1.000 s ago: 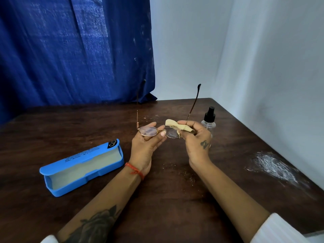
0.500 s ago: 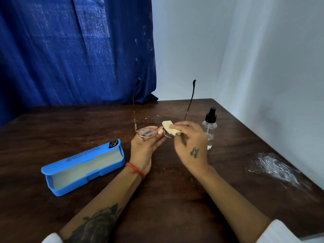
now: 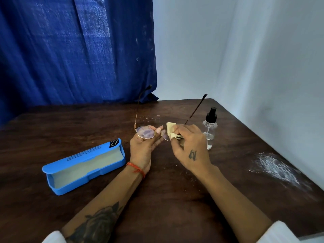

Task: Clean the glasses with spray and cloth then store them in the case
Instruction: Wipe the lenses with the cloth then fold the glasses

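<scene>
My left hand grips thin gold-rimmed glasses by the bridge and left lens, arms unfolded and pointing away from me. My right hand pinches a folded cream cloth against the right lens, which is mostly hidden by cloth and fingers. Just right of that hand stands a clear spray bottle with a black nozzle, upright on the table. An open blue glasses case with a pale lining lies to the left of my left hand, with nothing in it.
The dark wooden table ends at a white wall on the right and a blue curtain at the back. A white powdery smear marks the table's right side. Small crumbs lie near my hands.
My right hand has rolled over so its back faces me and rubbed the cloth across the right lens. The glasses have tilted slightly. The left hand has stayed in place.
</scene>
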### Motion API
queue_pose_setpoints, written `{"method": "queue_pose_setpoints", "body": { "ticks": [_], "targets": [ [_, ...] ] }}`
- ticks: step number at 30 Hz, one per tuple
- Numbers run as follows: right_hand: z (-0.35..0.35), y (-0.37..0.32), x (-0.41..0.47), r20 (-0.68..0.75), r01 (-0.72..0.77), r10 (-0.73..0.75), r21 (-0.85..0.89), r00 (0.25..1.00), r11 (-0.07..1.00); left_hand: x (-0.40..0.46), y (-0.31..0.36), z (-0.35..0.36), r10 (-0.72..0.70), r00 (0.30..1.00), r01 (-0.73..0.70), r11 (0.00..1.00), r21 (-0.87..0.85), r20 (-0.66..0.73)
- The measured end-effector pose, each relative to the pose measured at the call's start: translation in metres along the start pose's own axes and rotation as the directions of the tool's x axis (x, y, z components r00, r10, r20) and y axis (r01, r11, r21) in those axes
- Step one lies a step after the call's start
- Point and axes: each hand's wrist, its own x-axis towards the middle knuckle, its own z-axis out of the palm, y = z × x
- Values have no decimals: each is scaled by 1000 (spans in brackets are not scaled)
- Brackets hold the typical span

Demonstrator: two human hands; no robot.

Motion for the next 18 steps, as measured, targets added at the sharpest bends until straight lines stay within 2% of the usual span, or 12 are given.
{"method": "queue_pose_setpoints", "body": {
  "ticks": [2, 5, 8, 10, 15, 18],
  "targets": [
    [2, -3, 0, 36, -13, 13, 8, 999, 1000, 0, -1, 0, 19, 1000, -19, 1000, 1, -11],
    [2, -7, -2, 105, -77, 64, 125, 992, 989, 0, -2, -1, 35, 999, -34, 999, 8, -22],
    [0, -6, -1, 88, -96, 80, 190, 993, 977, -1, -2, -1, 29, 999, -29, 1000, 11, -26],
    [-2, -5, 0, 48, -87, 80, 160, 996, 983, -1, -3, -1, 40, 999, -40, 999, 1, -22],
    [-1, -2, -2, -7, 22, -23, -73, 1000, 997, -3, -3, 2, 76, 997, -76, 997, -3, 4],
    [5, -4, -3, 35, 60, -59, -40, 998, 997, -4, -3, 2, 84, 996, -84, 996, 7, 7]
  ]
}}
